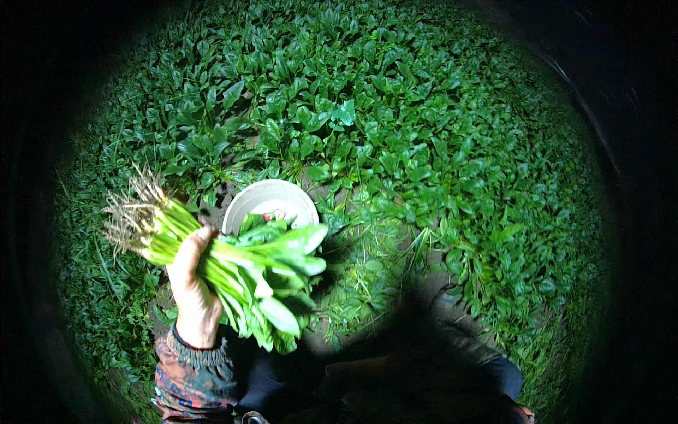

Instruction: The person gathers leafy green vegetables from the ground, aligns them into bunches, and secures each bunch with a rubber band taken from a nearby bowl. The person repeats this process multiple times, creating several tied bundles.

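Observation:
My left hand [193, 275] is closed around a thick bunch of leafy greens that look like spinach [238, 270]. The pale, soil-dusted roots [137, 212] stick out to the left, and the broad leaves fan out to the right. Just behind the bunch stands a white round bucket [249, 193], partly covered by the leaves. A small red thing [266, 217] shows inside it, too small to name. My right hand is out of view. A small patch at the bottom right edge is too unclear to identify.
Dense leafy plants [371, 95] grow in the ground ahead and on both sides. Loose cut or flattened leaves and stalks [365, 270] lie right of the bucket. My bent leg in dark trousers [503, 373] is at the lower right. Deep shadow covers the bottom middle.

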A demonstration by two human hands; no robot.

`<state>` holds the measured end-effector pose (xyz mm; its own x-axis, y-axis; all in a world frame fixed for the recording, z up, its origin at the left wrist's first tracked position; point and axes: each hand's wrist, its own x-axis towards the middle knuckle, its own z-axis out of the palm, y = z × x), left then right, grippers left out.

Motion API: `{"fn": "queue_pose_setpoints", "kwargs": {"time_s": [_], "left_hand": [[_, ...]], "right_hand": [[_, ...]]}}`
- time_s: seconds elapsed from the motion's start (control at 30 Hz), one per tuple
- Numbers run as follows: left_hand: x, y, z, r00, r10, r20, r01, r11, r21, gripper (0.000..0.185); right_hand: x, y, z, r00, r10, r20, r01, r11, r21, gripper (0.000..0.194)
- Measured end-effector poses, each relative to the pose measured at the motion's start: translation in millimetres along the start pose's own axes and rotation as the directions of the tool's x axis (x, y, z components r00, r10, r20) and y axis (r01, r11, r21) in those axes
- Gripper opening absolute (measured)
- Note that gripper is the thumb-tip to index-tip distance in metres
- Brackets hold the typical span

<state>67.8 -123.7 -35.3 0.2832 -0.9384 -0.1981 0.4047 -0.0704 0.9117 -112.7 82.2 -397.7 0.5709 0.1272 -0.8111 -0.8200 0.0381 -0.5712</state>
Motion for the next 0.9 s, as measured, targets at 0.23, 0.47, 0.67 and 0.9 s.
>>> {"fn": "queue_pose_setpoints", "kwargs": {"time_s": [0.23,0.47,0.67,0.9], "left_hand": [[44.1,-25.6,2.6,0.988,-0.111,-0.104,0.125,0.983,0.138,0.029],[48.4,-23.5,-7.3,0.929,-0.08,-0.36,0.126,0.986,0.107,0.023],[17.5,1.3,-13.7,0.831,-0.106,-0.547,0.144,0.989,0.028,0.021],[-40.6,16.9,-6.9,0.734,-0.08,-0.674,0.131,0.991,0.025,0.026]], "right_hand": [[-17.6,24.1,-80.8,0.99,-0.018,-0.141,0.017,1.0,-0.011,0.038],[-27.8,33.1,-112.2,0.995,-0.026,-0.093,0.021,0.998,-0.053,0.035],[-39.9,29.0,-120.7,1.0,-0.015,-0.02,0.012,0.992,-0.126,0.032],[-47.1,27.5,-116.2,1.0,-0.01,0.02,0.014,0.976,-0.217,0.029]]}}
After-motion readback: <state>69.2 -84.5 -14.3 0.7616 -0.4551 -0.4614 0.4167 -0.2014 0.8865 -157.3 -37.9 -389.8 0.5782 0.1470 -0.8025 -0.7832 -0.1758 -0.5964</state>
